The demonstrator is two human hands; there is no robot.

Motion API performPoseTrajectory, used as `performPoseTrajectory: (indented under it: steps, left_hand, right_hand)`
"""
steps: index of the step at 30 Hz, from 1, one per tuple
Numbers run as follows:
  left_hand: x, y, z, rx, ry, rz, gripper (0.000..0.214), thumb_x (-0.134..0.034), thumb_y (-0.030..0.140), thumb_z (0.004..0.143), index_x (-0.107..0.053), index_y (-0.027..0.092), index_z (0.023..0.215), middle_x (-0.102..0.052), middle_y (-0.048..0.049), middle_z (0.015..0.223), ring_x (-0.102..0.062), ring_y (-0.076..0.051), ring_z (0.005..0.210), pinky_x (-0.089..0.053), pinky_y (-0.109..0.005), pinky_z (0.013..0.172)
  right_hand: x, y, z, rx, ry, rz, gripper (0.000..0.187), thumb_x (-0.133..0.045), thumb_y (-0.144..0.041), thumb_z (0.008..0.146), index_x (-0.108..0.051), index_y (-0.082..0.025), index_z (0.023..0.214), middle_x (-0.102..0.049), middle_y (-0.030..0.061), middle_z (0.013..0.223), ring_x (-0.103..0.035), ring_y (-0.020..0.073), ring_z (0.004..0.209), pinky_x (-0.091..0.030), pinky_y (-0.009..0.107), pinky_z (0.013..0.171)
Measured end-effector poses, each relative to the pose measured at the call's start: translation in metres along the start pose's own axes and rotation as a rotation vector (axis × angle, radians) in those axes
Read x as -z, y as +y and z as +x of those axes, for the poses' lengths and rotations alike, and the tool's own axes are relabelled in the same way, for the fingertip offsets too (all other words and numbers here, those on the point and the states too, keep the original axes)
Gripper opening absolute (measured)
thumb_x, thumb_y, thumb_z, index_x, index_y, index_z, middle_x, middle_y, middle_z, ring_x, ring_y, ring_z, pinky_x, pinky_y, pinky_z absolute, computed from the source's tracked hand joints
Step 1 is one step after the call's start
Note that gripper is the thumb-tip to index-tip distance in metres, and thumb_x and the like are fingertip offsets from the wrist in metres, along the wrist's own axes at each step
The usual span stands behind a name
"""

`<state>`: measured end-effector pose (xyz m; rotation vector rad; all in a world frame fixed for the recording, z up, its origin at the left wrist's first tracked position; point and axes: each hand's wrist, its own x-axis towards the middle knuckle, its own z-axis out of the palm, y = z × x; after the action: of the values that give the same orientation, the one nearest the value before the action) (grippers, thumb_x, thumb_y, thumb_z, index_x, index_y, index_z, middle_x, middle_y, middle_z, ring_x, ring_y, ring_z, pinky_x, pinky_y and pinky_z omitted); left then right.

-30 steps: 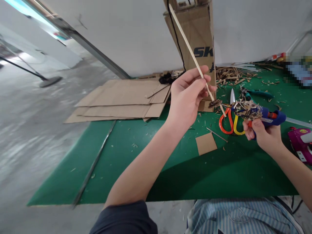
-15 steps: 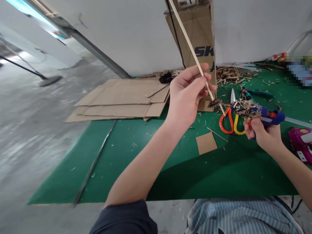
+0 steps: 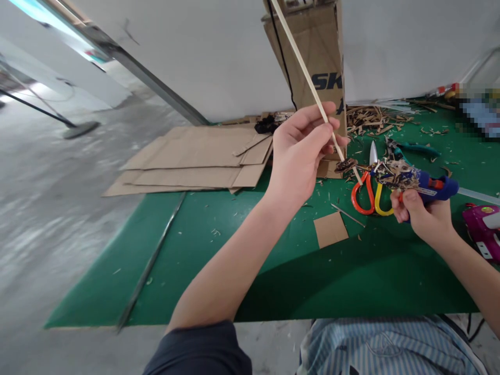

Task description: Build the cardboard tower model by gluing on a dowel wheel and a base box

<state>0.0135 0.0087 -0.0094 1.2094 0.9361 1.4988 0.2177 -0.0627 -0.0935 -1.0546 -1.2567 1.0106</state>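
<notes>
Looks like we're gluing: left hand pinching the wooden stick, its dark coil just left of the scissors; right hand gripping the glue gun to their right. Next move probably needs a steady stick.

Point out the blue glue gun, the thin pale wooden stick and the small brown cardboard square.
Blue glue gun (image 3: 444, 191): head view, rear of its body.
Thin pale wooden stick (image 3: 312, 86): head view, upper shaft.
Small brown cardboard square (image 3: 330, 229): head view, middle of its face.
</notes>
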Motion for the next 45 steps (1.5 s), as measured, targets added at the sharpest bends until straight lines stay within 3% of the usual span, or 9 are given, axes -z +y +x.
performPoseTrajectory:
  steps: [8,24,30,42,45]
  left_hand:
    - [0.003,-0.003,0.001,-0.033,-0.02,0.07,0.018,-0.069,0.02,0.083,-0.072,0.025,0.1,-0.074,-0.0001,0.09,-0.07,-0.011,0.071,-0.053,-0.022,0.062]
    - [0.0,-0.002,0.0,-0.05,-0.046,-0.058,0.015,-0.066,0.012,0.083,-0.073,0.023,0.092,-0.071,0.0021,0.083,-0.069,-0.01,0.065,-0.048,-0.022,0.056]
    - [0.002,-0.005,0.001,-0.054,-0.033,0.067,0.017,-0.076,0.026,0.082,-0.07,0.024,0.098,-0.073,0.0,0.092,-0.074,-0.015,0.078,-0.053,-0.023,0.063]
    - [0.0,-0.005,0.0,-0.056,-0.05,0.009,0.015,-0.077,0.023,0.081,-0.069,0.022,0.094,-0.072,0.0013,0.088,-0.076,-0.016,0.083,-0.054,-0.021,0.063]
    - [-0.001,-0.004,0.0,-0.065,-0.058,-0.029,0.011,-0.074,0.019,0.083,-0.069,0.022,0.092,-0.072,0.0016,0.086,-0.074,-0.013,0.074,-0.053,-0.021,0.061]
  right_hand:
    - [0.002,0.004,0.0,0.005,-0.015,-0.049,0.047,-0.068,-0.059,0.085,-0.055,-0.022,0.06,-0.054,-0.0011,0.052,-0.053,0.0128,0.045,-0.045,0.03,0.044]
    - [0.004,0.006,-0.001,-0.014,-0.007,-0.115,0.045,-0.068,-0.061,0.084,-0.059,-0.021,0.064,-0.057,0.0003,0.055,-0.053,0.0133,0.045,-0.045,0.031,0.045]
    - [0.005,0.007,-0.001,-0.034,-0.03,-0.139,0.044,-0.069,-0.06,0.083,-0.059,-0.021,0.065,-0.056,-0.0003,0.053,-0.053,0.0132,0.046,-0.046,0.03,0.045]
    - [0.008,0.011,-0.002,-0.019,-0.069,-0.144,0.045,-0.066,-0.057,0.087,-0.057,-0.021,0.062,-0.056,0.0001,0.053,-0.053,0.0132,0.047,-0.046,0.03,0.048]
    - [0.007,0.008,-0.001,-0.015,-0.05,-0.145,0.043,-0.067,-0.057,0.086,-0.059,-0.021,0.063,-0.056,-0.0001,0.053,-0.053,0.0136,0.047,-0.046,0.03,0.047]
